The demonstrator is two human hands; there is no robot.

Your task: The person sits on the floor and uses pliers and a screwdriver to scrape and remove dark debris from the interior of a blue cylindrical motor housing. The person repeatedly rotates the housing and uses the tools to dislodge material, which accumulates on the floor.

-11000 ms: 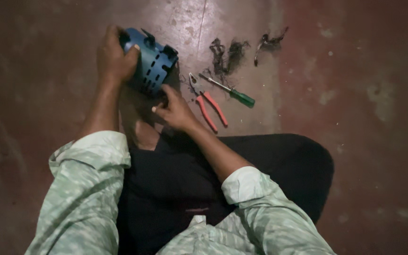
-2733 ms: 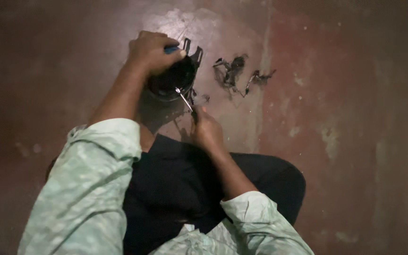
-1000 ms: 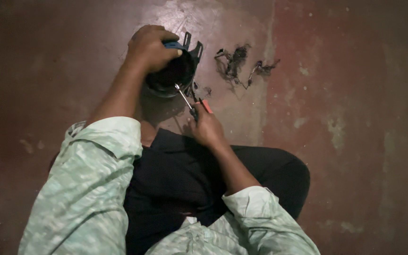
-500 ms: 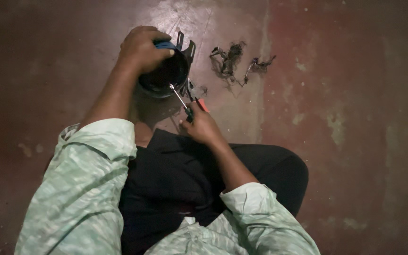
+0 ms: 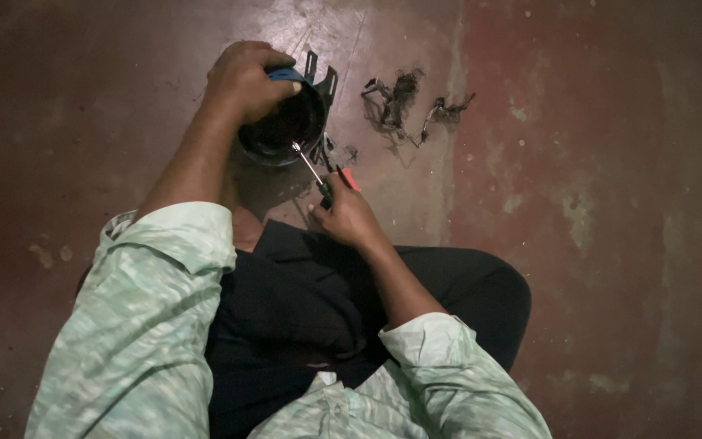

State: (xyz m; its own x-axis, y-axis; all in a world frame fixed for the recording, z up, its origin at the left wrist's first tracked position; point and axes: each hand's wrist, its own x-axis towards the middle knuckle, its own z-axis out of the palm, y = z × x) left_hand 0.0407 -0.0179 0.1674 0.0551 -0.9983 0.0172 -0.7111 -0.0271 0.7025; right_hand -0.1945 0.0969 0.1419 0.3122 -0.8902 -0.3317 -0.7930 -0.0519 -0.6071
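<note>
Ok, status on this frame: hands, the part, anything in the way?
Left hand grips round blue housing. Right hand holds screwdriver, tip inside housing. Dark wire scraps lie apart on floor.

screwdriver [image 5: 312, 168] handle hidden, housing [image 5: 286, 122] interior dark

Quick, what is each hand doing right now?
Left hand: closed over the rim of the dark round housing, holding it on the floor.
Right hand: closed on the screwdriver, whose tip points into the housing.
</note>
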